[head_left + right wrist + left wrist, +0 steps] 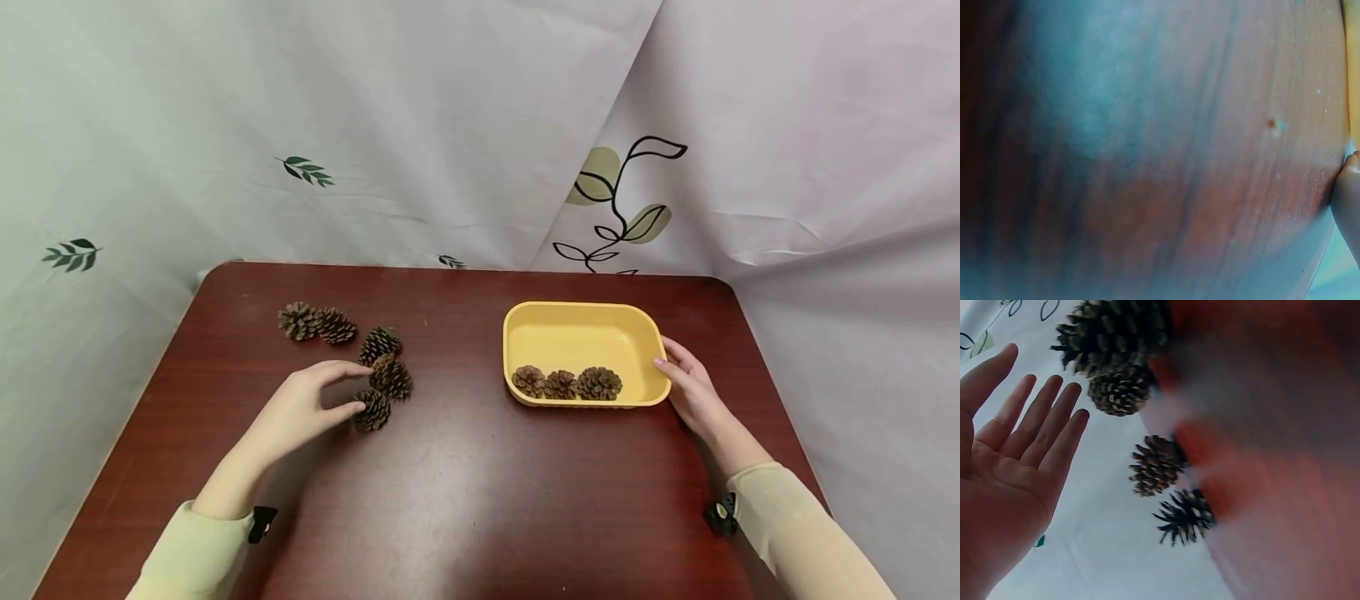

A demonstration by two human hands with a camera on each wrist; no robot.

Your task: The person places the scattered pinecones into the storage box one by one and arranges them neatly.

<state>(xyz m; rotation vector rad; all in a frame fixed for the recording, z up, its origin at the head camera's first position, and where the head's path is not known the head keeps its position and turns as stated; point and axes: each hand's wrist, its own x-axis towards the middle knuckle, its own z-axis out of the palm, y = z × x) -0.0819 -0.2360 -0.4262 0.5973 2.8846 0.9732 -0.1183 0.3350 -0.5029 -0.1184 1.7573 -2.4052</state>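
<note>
Five brown pine cones lie loose on the left of the dark red table (465, 483). My left hand (358, 388) reaches toward the nearest two, cone (372, 410) and cone (391, 377), with thumb and forefinger spread beside them. The left wrist view shows that hand (1035, 425) flat, fingers straight, holding nothing, with cones (1157, 464) beyond it. A yellow tray (585, 312) holds three pine cones (559, 384) along its near wall. My right hand (675, 367) rests with straight fingers against the tray's right side. A fingertip (1349, 187) shows beside the tray's edge (1354, 62).
Three more cones lie farther back: cone (298, 320), cone (335, 326) and cone (380, 342). A leaf-printed cloth (450, 125) hangs close behind the table. The table's rounded edges lie near both forearms.
</note>
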